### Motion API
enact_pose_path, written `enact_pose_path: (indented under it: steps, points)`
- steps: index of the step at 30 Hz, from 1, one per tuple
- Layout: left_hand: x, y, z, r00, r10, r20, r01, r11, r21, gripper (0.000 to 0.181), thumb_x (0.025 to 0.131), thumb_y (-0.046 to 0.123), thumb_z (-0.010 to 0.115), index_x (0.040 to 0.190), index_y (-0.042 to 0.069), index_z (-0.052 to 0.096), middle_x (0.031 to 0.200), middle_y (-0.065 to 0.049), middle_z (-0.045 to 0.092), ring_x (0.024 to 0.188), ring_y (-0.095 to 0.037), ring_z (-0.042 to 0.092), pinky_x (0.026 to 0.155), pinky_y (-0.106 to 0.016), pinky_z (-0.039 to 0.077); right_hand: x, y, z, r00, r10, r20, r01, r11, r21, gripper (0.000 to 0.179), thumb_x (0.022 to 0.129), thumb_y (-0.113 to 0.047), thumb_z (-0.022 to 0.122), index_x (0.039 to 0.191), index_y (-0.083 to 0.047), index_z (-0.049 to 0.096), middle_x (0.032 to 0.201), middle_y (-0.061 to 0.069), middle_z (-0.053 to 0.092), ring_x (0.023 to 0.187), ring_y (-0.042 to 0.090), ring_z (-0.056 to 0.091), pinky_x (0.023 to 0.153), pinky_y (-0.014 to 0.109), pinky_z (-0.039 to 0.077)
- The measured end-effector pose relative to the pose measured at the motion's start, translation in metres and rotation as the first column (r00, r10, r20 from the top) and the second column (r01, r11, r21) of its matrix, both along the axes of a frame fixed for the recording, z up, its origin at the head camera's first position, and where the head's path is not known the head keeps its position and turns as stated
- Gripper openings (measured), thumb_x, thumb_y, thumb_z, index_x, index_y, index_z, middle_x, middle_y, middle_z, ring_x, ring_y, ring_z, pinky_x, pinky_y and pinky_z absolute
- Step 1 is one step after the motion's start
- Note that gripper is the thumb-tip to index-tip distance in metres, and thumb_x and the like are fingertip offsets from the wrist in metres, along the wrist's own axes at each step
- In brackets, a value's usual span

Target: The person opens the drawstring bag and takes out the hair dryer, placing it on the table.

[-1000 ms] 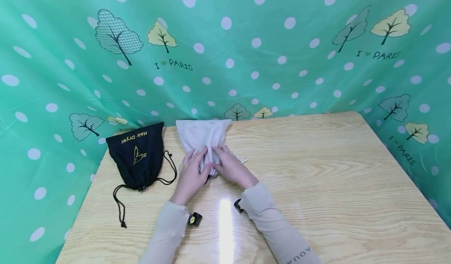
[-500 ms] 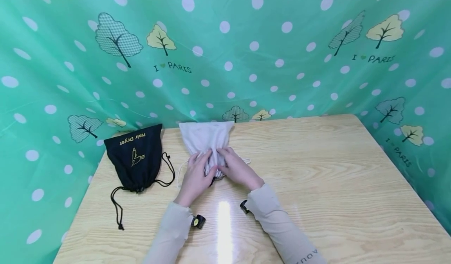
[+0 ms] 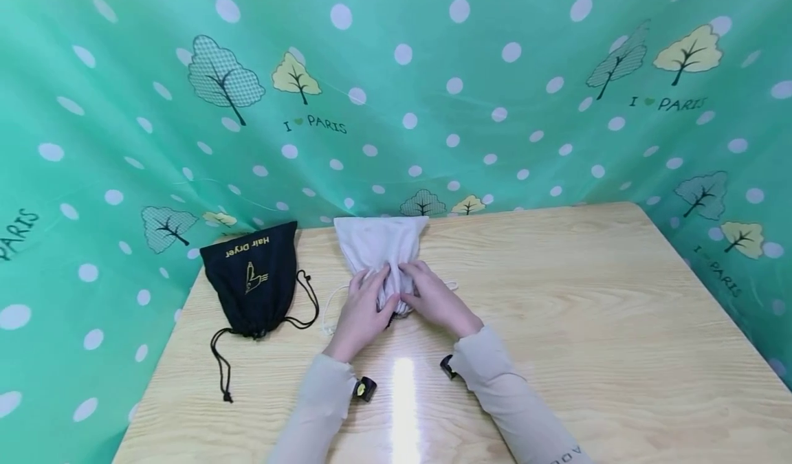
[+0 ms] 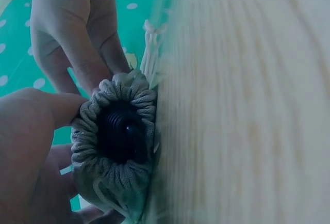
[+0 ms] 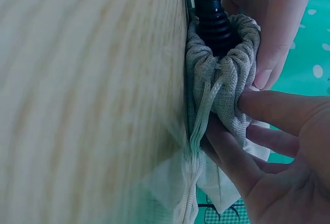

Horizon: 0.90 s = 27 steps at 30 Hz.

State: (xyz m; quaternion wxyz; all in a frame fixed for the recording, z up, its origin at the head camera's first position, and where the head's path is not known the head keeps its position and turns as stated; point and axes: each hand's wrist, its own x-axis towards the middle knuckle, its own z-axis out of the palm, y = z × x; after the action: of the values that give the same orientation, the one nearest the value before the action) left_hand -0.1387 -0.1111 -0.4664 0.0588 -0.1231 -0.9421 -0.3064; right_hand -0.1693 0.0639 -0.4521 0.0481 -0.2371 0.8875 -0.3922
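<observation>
A light grey fabric drawstring pouch (image 3: 379, 238) lies on the table, its gathered mouth toward me. My left hand (image 3: 365, 311) grips the gathered part from the left, thumb near the rim. From the right, my right hand (image 3: 438, 304) holds the same bunched cloth between thumb and fingers, as the right wrist view shows. A black ribbed piece (image 5: 216, 32), like the sleeve on a power cord, pokes out of the mouth. What else the pouch contains is hidden. White drawstrings (image 5: 193, 170) hang at its sides.
Left of the grey pouch lies a black drawstring bag (image 3: 250, 282) lettered "Hair Dryer", its black cords (image 3: 223, 368) trailing over the wood-grain table (image 3: 588, 326). A green dotted curtain (image 3: 396, 93) stands behind the table and along its sides.
The grey pouch and both hands have shifted slightly right, away from the black bag. More of the left white drawstring shows. The grip looks the same, and the head view has shifted a little.
</observation>
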Motion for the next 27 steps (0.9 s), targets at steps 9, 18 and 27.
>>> enact_pose_path:
  steps: [9,18,27]
  points:
    - [-0.001,0.004,-0.002,1.0,-0.013,0.019,0.013,1.0,0.006,0.062,0.099,0.034,0.057,0.152,0.008,0.039,0.152,-0.012,0.046,0.146,-0.037,0.026,0.114,-0.059,0.033,-0.001,0.005,0.0,1.0,0.004,0.001,-0.004,1.0,0.022,0.054,0.094,-0.009,0.067,0.142,0.002,0.044,0.136,0.023,0.052,0.125,0.035,0.053,0.108,0.046,0.044]
    - [0.001,0.008,-0.002,1.0,-0.012,0.022,0.011,1.0,0.015,0.062,0.099,0.034,0.059,0.152,0.009,0.039,0.151,-0.012,0.046,0.146,-0.038,0.026,0.112,-0.06,0.034,-0.001,0.007,-0.001,1.0,-0.004,-0.031,0.005,1.0,0.024,0.05,0.093,-0.006,0.068,0.137,0.004,0.047,0.131,0.022,0.055,0.123,0.035,0.055,0.107,0.047,0.045]
    - [0.001,0.014,-0.003,1.0,-0.006,0.018,0.006,1.0,0.014,0.062,0.098,0.034,0.059,0.151,0.009,0.041,0.151,-0.011,0.047,0.145,-0.037,0.027,0.111,-0.059,0.036,0.001,0.012,0.002,1.0,-0.021,0.002,0.021,0.999,0.046,0.052,0.094,-0.009,0.067,0.14,0.001,0.046,0.135,0.022,0.053,0.126,0.036,0.053,0.109,0.047,0.043]
